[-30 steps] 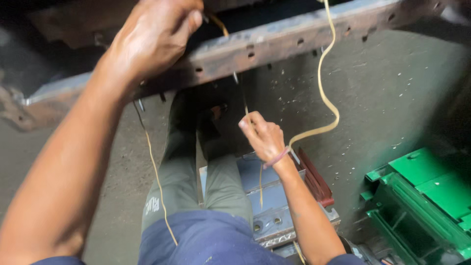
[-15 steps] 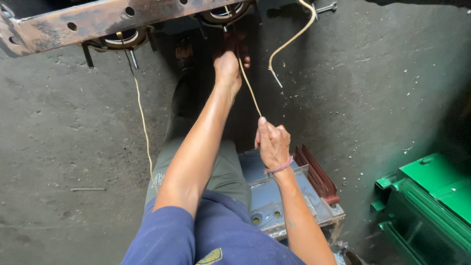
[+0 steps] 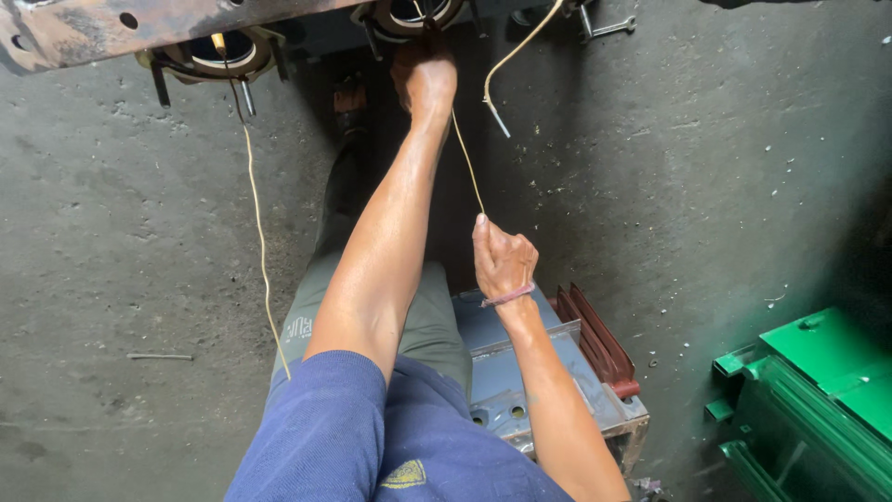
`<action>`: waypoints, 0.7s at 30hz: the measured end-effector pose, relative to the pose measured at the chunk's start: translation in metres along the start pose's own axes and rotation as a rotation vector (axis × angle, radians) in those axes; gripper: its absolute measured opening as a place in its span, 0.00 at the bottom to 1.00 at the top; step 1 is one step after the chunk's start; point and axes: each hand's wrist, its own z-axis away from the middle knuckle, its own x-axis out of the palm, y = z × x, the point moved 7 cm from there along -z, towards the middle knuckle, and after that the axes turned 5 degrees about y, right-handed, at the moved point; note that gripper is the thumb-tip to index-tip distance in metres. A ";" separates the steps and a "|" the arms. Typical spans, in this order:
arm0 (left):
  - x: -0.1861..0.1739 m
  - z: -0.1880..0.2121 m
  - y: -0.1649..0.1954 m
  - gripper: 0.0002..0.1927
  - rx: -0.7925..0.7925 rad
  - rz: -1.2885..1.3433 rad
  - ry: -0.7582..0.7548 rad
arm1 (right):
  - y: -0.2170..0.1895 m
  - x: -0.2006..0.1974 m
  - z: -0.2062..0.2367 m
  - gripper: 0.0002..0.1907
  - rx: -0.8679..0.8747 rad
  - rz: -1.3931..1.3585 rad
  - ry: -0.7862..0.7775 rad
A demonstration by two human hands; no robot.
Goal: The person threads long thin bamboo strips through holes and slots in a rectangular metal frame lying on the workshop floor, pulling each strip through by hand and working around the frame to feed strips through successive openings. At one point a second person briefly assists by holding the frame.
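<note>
My left hand (image 3: pixel 423 79) reaches far forward to a round metal fitting (image 3: pixel 413 14) under a rusty drilled beam (image 3: pixel 84 28), its fingers closed where a thin yellow wire (image 3: pixel 467 167) comes down. My right hand (image 3: pixel 502 260), with a pink band at the wrist, pinches the lower end of that wire, which runs taut between the two hands. A second yellow wire (image 3: pixel 255 214) hangs from another round fitting (image 3: pixel 218 51) on the left. A third wire (image 3: pixel 506 70) curves down on the right and ends in a bare tip.
I sit on a grey metal box (image 3: pixel 520 372) with a red-brown part (image 3: pixel 599 339) beside it. Green metal frames (image 3: pixel 818 400) stand at the lower right. The floor (image 3: pixel 121 279) is rough grey concrete, with a small rod (image 3: pixel 158 356) lying at the left.
My left hand has left the rusty beam and gone forward to the round fitting. My right hand has kept its pinch on the wire, which is now taut. The view has tilted downward.
</note>
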 end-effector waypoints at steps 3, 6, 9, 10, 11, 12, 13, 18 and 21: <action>0.005 0.005 -0.004 0.31 0.149 -0.072 0.033 | 0.014 0.008 0.011 0.27 0.020 0.015 0.019; 0.004 0.006 -0.011 0.28 0.254 -0.098 0.196 | 0.030 0.014 0.029 0.27 0.036 -0.001 -0.024; 0.011 0.010 0.004 0.18 0.669 -0.323 0.070 | 0.042 0.011 0.051 0.25 0.060 0.016 -0.078; 0.004 0.013 0.009 0.19 0.735 -0.366 0.020 | 0.044 0.007 0.059 0.25 0.050 0.042 -0.113; -0.009 0.017 0.011 0.19 0.710 -0.372 -0.034 | 0.045 0.001 0.066 0.25 0.033 0.063 -0.150; -0.031 0.023 0.011 0.20 0.647 -0.367 -0.078 | 0.050 -0.004 0.075 0.24 0.094 0.043 -0.235; -0.054 0.031 0.016 0.21 0.605 -0.355 -0.111 | 0.055 -0.013 0.082 0.22 0.151 0.025 -0.319; -0.155 0.080 0.105 0.16 0.865 0.065 -0.146 | 0.067 -0.093 0.053 0.16 0.305 -0.200 -0.258; -0.174 0.077 0.168 0.08 1.068 0.291 -0.093 | 0.048 -0.127 -0.020 0.16 0.247 -0.408 0.114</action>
